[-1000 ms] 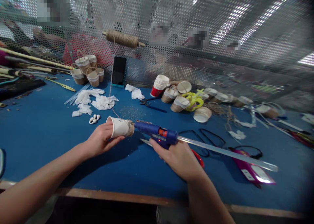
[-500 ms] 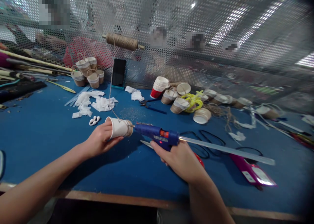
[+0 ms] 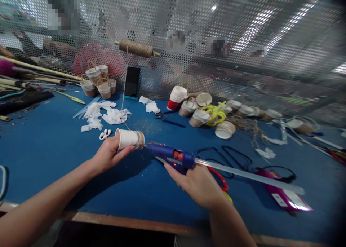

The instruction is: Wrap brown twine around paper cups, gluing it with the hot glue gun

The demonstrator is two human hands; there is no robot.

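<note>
My left hand [image 3: 110,154] grips a white paper cup [image 3: 126,139] tipped on its side, its base end pointing right. Brown twine [image 3: 141,140] is wound around that base end, and a strand runs up from it to a twine spool [image 3: 135,48] on the mesh. In my right hand [image 3: 198,180] is a blue hot glue gun [image 3: 169,153], its nozzle at the wound twine; whether it touches I cannot tell. A long clear glue stick [image 3: 243,172] sticks out of its back. Scissors with a red handle [image 3: 220,178] lie partly hidden beneath the gun and hand.
Twine-covered cups with handles [image 3: 104,89] stand back left near a phone [image 3: 132,82]. White cloth scraps [image 3: 116,116], pliers [image 3: 173,122], stacked cups [image 3: 177,97] and yellow strips [image 3: 216,115] lie across the blue table. A purple packet [image 3: 286,194] is at right; perforated mesh [image 3: 189,70] rises behind.
The glue gun's nozzle has dropped slightly lower along the cup's wound base end. The cup has turned a little in my left hand. The whole view has shifted slightly.
</note>
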